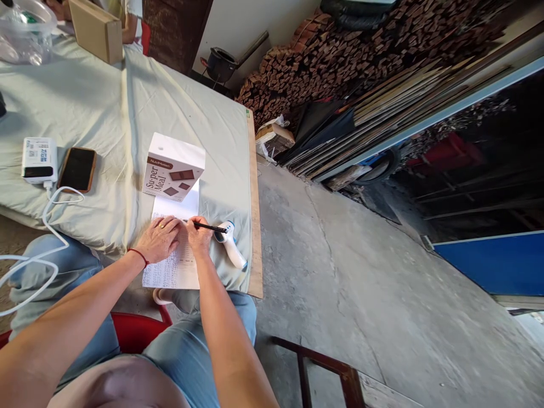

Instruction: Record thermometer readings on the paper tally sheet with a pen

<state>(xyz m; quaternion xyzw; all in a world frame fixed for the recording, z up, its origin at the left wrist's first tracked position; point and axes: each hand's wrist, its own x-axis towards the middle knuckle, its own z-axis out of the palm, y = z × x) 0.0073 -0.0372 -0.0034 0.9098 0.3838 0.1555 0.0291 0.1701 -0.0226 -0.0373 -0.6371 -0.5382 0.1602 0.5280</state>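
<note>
A black pen [205,225] sits in the closed fingers of my right hand [199,235], its tip at the paper. Under both hands lies a white sheet of paper [187,272], its left part covered with dense handwriting. My left hand [160,239], with a ring and a red wrist cord, lies flat on the sheet's left side, fingers stretched out. Just beyond the hands, a white and brown "Super Meal" box [170,175] stands over the sheet's far end. To the right of my right hand is a white and blue infrared thermometer [233,249].
On the cloth-covered table [102,102], a phone [77,169] lies beside a white power bank [39,158] with a cable [55,241]. Farther back are a cardboard box [96,31], a clear plastic tub [28,34] and another person's arm [131,28]. Stacked firewood [306,62] lines the wall.
</note>
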